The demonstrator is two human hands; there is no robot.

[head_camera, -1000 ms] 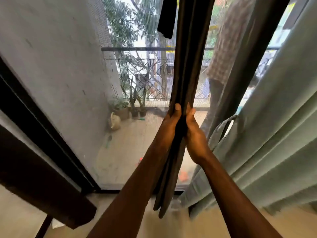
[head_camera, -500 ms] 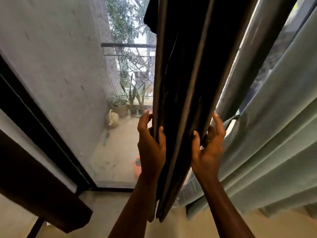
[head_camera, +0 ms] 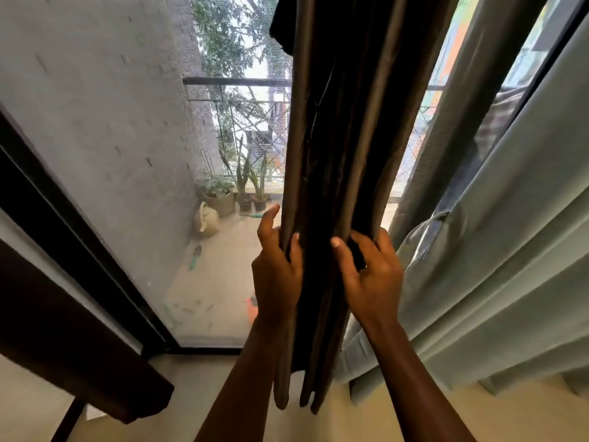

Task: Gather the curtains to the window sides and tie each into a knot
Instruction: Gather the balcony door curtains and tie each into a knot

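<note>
Dark curtain (head_camera: 344,138): one, bunched into upright folds in the middle of the window.
Left hand (head_camera: 277,272): curled round the bunch's left folds, thumb on the front, forefinger lifted along the edge.
Right hand (head_camera: 369,275): clamped on the right folds, fingers hooked into them.
Hands together: level, side by side, folds between them.
Pale curtain (head_camera: 510,250): one, just right of the dark one.
Pots (head_camera: 223,204): three on the balcony, each holding a plant.
Watering can (head_camera: 205,218): one, near the pots.
</note>
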